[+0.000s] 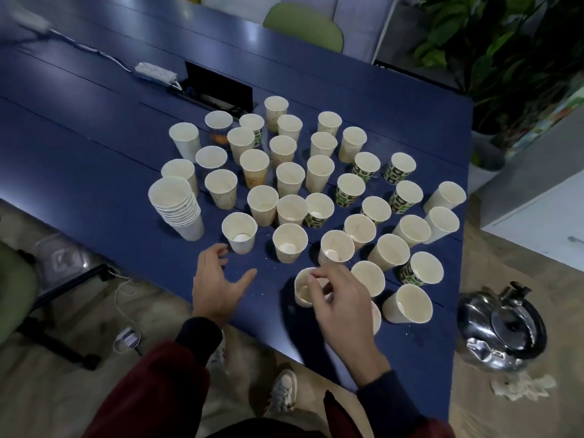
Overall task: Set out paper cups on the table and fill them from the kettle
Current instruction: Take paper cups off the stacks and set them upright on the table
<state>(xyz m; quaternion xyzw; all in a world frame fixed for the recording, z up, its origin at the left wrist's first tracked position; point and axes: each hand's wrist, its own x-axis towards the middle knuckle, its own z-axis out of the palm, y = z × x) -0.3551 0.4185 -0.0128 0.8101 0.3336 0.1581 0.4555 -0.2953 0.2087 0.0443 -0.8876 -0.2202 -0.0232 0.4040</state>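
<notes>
Several paper cups stand upright on the blue table [94,128], some plain, some with green print. A nested stack of cups [177,207] stands at the left of the group. My right hand [339,306] reaches over a small cup [302,290] near the table's front edge, fingertips at its rim; another cup is partly hidden under the hand. My left hand [218,284] hovers above the table with spread fingers, just short of a plain cup [239,232], holding nothing. A steel kettle [502,327] sits on the floor to the right of the table.
A white power strip [155,72] and an open cable box [218,86] lie beyond the cups. Green chairs stand at the far side [303,26] and at the left [15,289]. A potted plant [493,58] and crumpled tissues [521,387] are on the right.
</notes>
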